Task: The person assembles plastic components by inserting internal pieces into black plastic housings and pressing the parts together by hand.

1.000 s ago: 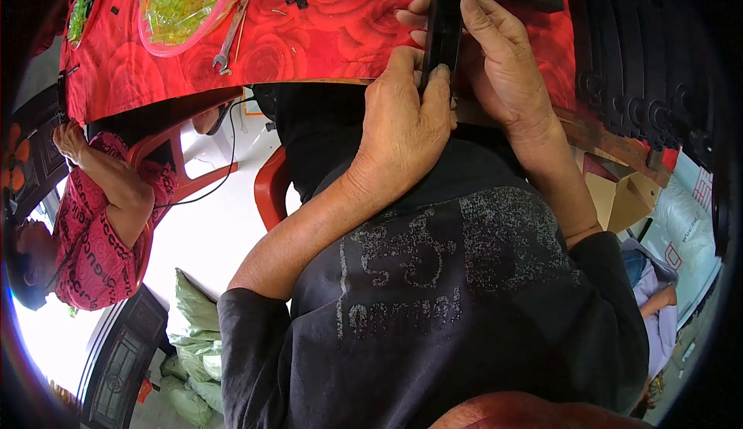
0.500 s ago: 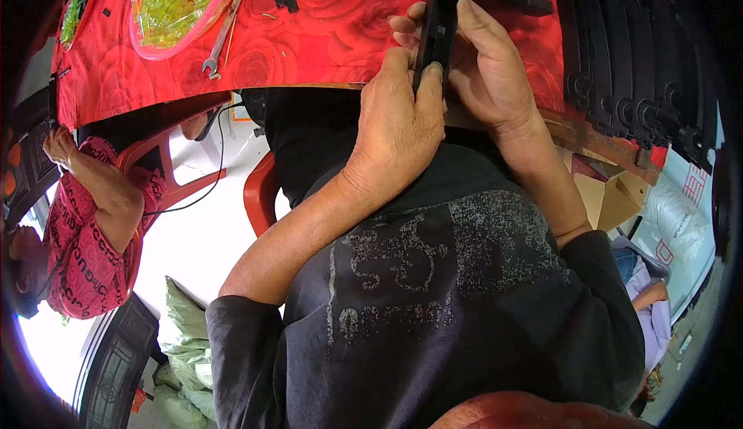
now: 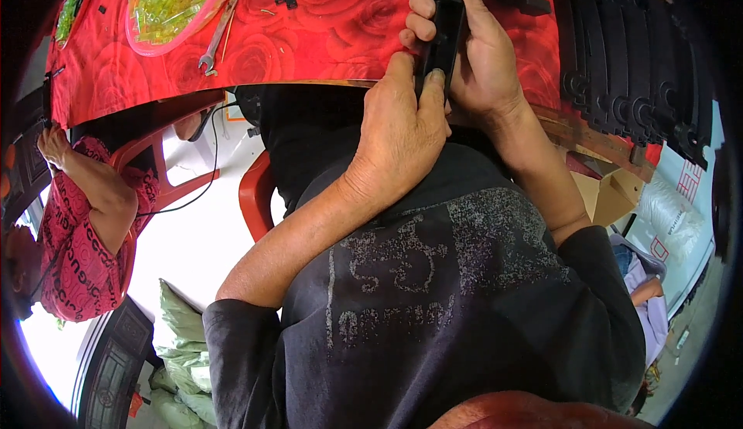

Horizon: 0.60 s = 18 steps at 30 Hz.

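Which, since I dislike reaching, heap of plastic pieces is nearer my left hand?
Nearer your left hand is the yellow heap in the pink-rimmed container; the green heap lies farther left.

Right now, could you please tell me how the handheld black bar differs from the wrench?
The black bar is dark and thicker; the open-end wrench is silvery and slimmer. The bar is held in the left hand and right hand, whereas the wrench lies on the red tablecloth. Both are long.

A workshop: wrench (image 3: 223, 28) and pink basket (image 3: 199, 33) of yellow pieces (image 3: 169, 3) near eleven o'clock, rows of black parts (image 3: 619, 61) at two, what look like sacks (image 3: 183, 340) at eight.
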### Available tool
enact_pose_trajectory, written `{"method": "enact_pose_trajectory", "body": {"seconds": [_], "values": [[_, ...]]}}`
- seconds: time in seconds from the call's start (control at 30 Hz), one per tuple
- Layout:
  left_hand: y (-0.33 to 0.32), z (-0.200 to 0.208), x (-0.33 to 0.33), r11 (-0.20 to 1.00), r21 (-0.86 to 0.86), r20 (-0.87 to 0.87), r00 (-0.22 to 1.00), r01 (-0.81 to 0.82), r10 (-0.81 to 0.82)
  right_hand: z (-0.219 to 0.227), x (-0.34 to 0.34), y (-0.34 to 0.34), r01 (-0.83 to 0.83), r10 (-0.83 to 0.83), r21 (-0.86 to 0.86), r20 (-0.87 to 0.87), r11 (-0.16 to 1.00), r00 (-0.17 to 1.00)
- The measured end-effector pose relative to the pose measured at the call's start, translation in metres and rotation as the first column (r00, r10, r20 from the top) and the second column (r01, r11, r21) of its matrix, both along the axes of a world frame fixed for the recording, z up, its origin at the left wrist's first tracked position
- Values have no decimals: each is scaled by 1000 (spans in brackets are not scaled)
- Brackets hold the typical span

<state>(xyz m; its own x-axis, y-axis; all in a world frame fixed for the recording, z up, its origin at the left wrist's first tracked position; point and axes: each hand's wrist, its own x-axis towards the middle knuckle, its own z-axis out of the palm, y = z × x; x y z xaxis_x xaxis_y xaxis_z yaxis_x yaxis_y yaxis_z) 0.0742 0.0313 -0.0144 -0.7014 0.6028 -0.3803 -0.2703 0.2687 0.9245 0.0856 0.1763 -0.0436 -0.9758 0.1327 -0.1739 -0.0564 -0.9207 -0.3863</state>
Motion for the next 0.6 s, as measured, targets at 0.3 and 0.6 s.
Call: {"method": "enact_pose_trajectory", "body": {"seconds": [0.3,0.6], "values": [[0,-1,0,1000,-1,-12,1000,-4,4,5,3,-3,42,-54,237,42,971,998],[1,-13,0,999,-52,-187,982,-11,1,1,1,-6,23,-41,341,47,940,998]]}}
